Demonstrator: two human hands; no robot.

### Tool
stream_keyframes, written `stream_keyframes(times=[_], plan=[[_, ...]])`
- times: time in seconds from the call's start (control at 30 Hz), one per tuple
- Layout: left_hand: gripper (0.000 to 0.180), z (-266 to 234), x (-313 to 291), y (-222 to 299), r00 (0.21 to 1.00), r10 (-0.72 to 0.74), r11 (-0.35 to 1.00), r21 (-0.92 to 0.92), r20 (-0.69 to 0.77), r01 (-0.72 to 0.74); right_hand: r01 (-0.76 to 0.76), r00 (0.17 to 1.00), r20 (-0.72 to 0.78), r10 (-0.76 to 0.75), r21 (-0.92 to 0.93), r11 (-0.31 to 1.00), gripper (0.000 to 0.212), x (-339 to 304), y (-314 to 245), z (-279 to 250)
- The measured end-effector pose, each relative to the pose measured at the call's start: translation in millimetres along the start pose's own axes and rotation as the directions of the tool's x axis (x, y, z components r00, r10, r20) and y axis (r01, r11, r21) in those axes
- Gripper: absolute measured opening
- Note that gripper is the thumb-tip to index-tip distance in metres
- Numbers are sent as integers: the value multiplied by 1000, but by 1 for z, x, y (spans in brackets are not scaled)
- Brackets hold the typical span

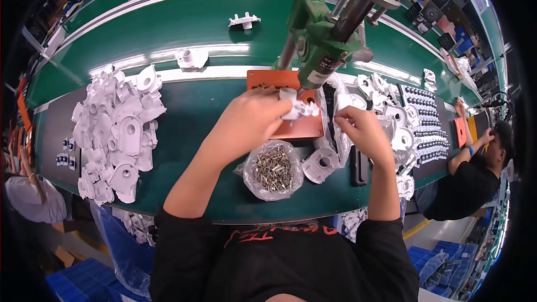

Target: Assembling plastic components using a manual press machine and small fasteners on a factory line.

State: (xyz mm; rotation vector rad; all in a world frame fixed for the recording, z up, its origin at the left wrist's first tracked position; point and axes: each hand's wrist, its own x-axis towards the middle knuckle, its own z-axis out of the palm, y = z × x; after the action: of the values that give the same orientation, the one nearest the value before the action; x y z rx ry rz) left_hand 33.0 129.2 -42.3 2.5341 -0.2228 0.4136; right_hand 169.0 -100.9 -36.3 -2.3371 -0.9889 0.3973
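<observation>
The left hand (254,113) grasps the white part (299,110) over the orange plate (302,130), left of the right hand (364,133) (its grip, from here, unclear).

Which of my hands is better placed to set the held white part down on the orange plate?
Your left hand, most likely: it holds the white part over the orange plate. Your right hand is off to the plate's right; whether it holds anything small is unclear.

Green-topped bench (193,112)
White parts (114,128) heap at left, more at right; a bag (254,188) of screws (273,169) sits near an orange plate (299,129).
</observation>
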Motion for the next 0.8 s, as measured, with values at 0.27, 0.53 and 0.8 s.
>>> stream_keyframes(times=[0.27, 0.53, 0.8], plan=[[17, 52, 5, -40, 979, 98, 988, 134, -179, -75, 41, 997, -46, -60, -337, 941, 17, 43, 62, 59], [20, 54, 5, -46, 971, 164, 986, 52, -174, -158, 46, 995, -75, -69, -266, 963, 16, 45, 72, 60], [18, 60, -1, -51, 991, 101, 994, 41, -85, -98, 36, 990, -135, -42, -51, 998, 13, 30, 62, 33]])
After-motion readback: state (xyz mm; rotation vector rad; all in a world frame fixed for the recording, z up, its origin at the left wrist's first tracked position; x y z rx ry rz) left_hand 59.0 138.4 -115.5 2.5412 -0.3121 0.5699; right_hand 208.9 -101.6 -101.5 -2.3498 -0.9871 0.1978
